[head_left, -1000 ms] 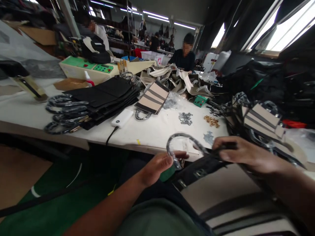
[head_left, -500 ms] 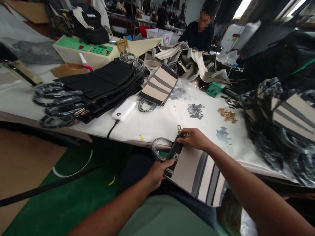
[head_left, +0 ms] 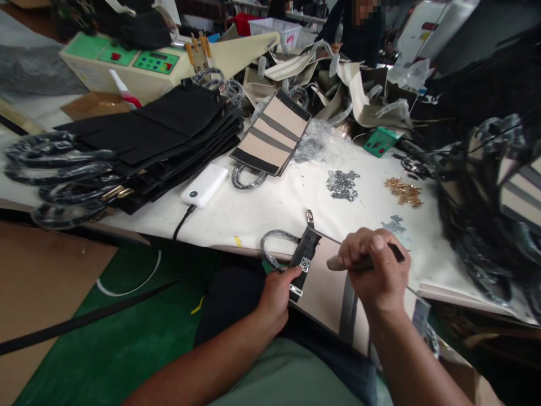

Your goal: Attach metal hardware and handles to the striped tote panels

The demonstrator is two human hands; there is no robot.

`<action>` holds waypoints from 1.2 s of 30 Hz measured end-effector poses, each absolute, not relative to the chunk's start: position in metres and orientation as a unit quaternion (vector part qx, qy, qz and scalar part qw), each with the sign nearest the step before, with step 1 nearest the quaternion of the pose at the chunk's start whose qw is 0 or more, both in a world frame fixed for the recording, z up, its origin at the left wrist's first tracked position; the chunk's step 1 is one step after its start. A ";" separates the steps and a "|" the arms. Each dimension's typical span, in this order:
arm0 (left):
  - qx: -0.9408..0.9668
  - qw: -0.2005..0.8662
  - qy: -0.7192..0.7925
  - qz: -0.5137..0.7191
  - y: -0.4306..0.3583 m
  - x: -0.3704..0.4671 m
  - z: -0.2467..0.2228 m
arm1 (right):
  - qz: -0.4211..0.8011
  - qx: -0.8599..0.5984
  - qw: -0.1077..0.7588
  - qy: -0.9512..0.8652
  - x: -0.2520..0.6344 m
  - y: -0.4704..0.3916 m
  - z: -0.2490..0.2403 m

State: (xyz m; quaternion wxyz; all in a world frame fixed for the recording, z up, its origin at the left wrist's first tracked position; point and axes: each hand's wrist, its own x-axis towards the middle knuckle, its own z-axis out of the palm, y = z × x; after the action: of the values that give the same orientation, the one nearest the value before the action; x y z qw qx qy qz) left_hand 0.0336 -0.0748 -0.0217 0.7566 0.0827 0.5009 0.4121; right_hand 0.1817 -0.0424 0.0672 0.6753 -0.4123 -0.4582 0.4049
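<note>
My left hand [head_left: 276, 296] grips the near edge of a beige and grey bag panel [head_left: 323, 270], thumb pressed on its black end strip [head_left: 310, 245]. Along that strip sit a square metal fitting [head_left: 305, 264] by my thumb and a slotted metal plate [head_left: 296, 290]. A metal tab [head_left: 310, 217] sticks out at the strip's far end. A plastic-wrapped loop handle [head_left: 270, 242] extends leftward from the panel. Raised over the panel, my right hand [head_left: 376, 265] is closed around a short tool [head_left: 336, 263] with a rounded grey-brown end; its exact kind is unclear.
On the white table [head_left: 270, 203] lie stacked black bag panels [head_left: 169, 129], another beige panel [head_left: 273, 132], a white power bank [head_left: 205, 185], silver metal pieces [head_left: 342, 185] and gold ones [head_left: 403, 192]. Wrapped handles [head_left: 477, 225] pile up at right. A person [head_left: 359, 34] is across the table.
My right hand has left the black strip's far end and moved right, now raised with the tool plainly showing. My left hand stays on the strip. The view has shifted slightly.
</note>
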 end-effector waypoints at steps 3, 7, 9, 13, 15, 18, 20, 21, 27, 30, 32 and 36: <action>0.083 0.747 0.510 0.418 -0.073 0.035 -0.023 | 0.442 -0.397 0.700 -0.397 0.164 -0.044 0.047; 0.095 0.738 0.512 0.429 -0.074 0.035 -0.025 | 0.430 -0.394 0.739 -0.337 0.156 -0.038 0.024; 0.100 0.734 0.512 0.435 -0.074 0.036 -0.025 | 0.426 -0.392 0.754 -0.311 0.156 -0.036 0.020; 0.100 0.734 0.512 0.434 -0.074 0.036 -0.027 | 0.432 -0.384 0.766 -0.280 0.155 -0.036 0.019; 0.097 0.739 0.508 0.431 -0.073 0.036 -0.029 | 0.433 -0.381 0.768 -0.279 0.152 -0.037 0.018; 0.109 0.740 0.501 0.435 -0.073 0.035 -0.029 | 0.406 -0.391 0.749 -0.348 0.142 -0.040 0.016; 0.124 0.734 0.503 0.439 -0.073 0.034 -0.027 | 0.373 -0.411 0.684 -0.474 0.136 -0.043 0.016; 0.128 0.730 0.506 0.440 -0.073 0.033 -0.026 | 0.356 -0.422 0.636 -0.539 0.134 -0.043 0.016; 0.130 0.738 0.489 0.448 -0.073 0.033 -0.022 | 0.405 -0.467 0.584 -0.525 0.146 -0.028 0.024; 0.128 0.741 0.483 0.449 -0.074 0.034 -0.023 | 0.437 -0.454 0.604 -0.488 0.148 -0.018 0.032; 0.121 0.743 0.479 0.452 -0.074 0.034 -0.025 | 0.438 -0.466 0.564 -0.522 0.143 -0.014 0.036; 0.119 0.737 0.479 0.462 -0.076 0.035 -0.030 | 0.414 -0.494 0.441 -0.625 0.131 -0.015 0.038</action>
State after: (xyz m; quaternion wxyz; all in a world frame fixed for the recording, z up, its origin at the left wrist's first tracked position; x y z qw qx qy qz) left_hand 0.0347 -0.0756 -0.0298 0.7370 0.1193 0.4790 0.4617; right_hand 0.1312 -0.0152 0.0383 0.4413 -0.4936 -0.6248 0.4138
